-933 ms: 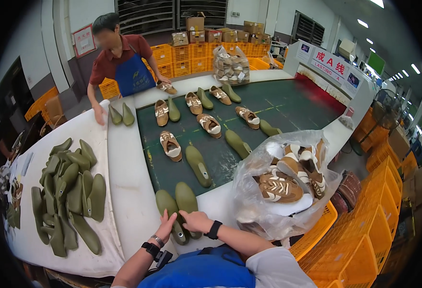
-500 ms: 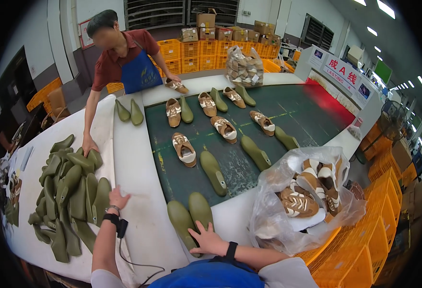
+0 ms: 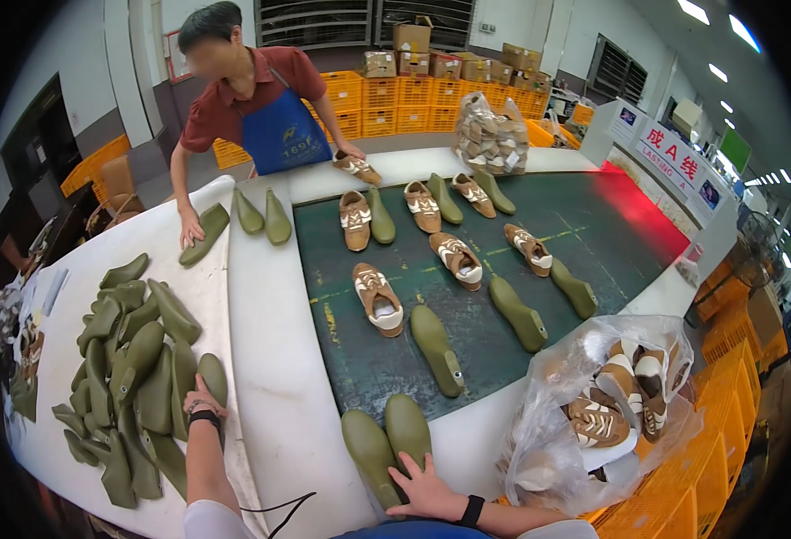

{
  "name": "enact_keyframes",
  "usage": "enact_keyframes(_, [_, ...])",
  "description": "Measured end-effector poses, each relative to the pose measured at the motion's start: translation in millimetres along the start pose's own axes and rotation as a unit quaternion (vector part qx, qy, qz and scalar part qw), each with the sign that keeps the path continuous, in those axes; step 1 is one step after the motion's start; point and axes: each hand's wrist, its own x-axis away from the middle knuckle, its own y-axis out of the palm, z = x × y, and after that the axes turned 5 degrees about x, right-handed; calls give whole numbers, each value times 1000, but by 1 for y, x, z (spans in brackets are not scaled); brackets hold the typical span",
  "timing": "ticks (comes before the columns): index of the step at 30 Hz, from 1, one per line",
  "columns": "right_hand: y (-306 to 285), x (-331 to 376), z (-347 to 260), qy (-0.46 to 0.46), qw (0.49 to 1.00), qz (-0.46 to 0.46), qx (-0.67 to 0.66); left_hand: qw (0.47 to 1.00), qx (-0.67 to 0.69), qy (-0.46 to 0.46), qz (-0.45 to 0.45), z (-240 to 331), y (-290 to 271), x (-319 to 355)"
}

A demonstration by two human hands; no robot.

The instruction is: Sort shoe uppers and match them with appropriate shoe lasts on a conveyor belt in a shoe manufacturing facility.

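My left hand [image 3: 205,401] is at the right edge of a heap of olive-green shoe lasts [image 3: 139,355], closed around one last [image 3: 214,374]; part of its grip is hidden. My right hand [image 3: 433,490] lies with fingers spread on the near ends of a pair of lasts, a left one [image 3: 367,449] and a right one [image 3: 408,426], side by side on the white table edge. Beyond them, brown-and-white sneakers [image 3: 378,301] and more green lasts [image 3: 436,349] stand in rows on the dark green belt [image 3: 359,368].
Across the table, a co-worker in a blue apron [image 3: 283,135] has one hand on a last [image 3: 205,235] and the other on a sneaker [image 3: 357,167]. A clear bag of sneakers [image 3: 539,440] stands right of my right hand. Orange crates [image 3: 674,485] line the right side.
My left hand has moved down onto a last at the heap. The co-worker has pulled a last away from the heap toward the far side. The view has shifted; my right hand stays on the pair.
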Motion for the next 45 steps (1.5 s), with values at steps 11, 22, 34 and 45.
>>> enact_keyframes(11, [17, -6, 1, -43, 995, 70, 63, 941, 82, 250, -212, -22, 32, 137])
enact_keyframes(22, [7, -7, -2, 26, 997, -2, 67, 899, 208, 342, -177, 19, 100, 306])
enact_keyframes(34, [21, 1, 24, -69, 987, 131, -62, 739, 172, 589, 279, 39, 149, 330])
enact_keyframes(45, [3, 4, 9, 60, 998, -22, -29, 750, 182, 601, 209, 34, 157, 321])
